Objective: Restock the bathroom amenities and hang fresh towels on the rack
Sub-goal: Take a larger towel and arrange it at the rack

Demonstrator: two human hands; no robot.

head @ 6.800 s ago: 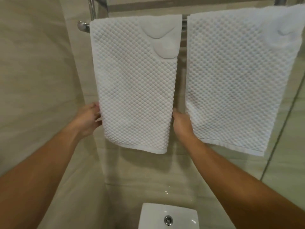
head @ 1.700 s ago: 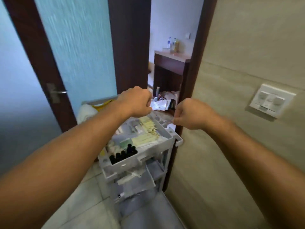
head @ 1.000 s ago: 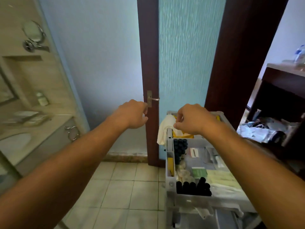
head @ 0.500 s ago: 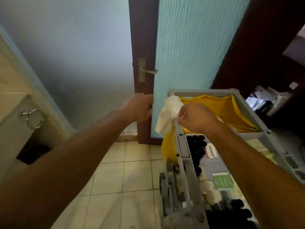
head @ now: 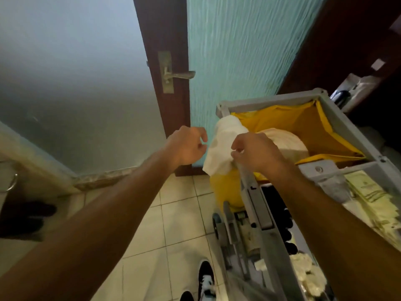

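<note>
A grey housekeeping cart (head: pixel 271 101) stands at the right with a yellow bag (head: pixel 303 124) at its far end. A white cloth (head: pixel 219 148) hangs over the bag's left rim, and a cream bundle (head: pixel 290 144) lies inside the bag. My right hand (head: pixel 256 153) pinches the white cloth at its right side with curled fingers. My left hand (head: pixel 186 146) hovers just left of the cloth, fingers loosely curled and holding nothing. The cart's tray holds cream amenity packets (head: pixel 366 192), black bottle caps (head: pixel 282 216) and white round packs (head: pixel 306 270).
A dark wooden door frame with a metal handle (head: pixel 180 74) and a teal frosted glass panel (head: pixel 243 51) rise behind the cart. The tiled floor (head: pixel 173 213) lies below, with my shoes (head: pixel 206 279) on it. A vanity cabinet with a towel ring (head: pixel 12 181) is at the left.
I have turned from the hung towels to the cart and come closer. Both hands have come down to the white cloth on the bag's rim, and my right hand has closed on it.
</note>
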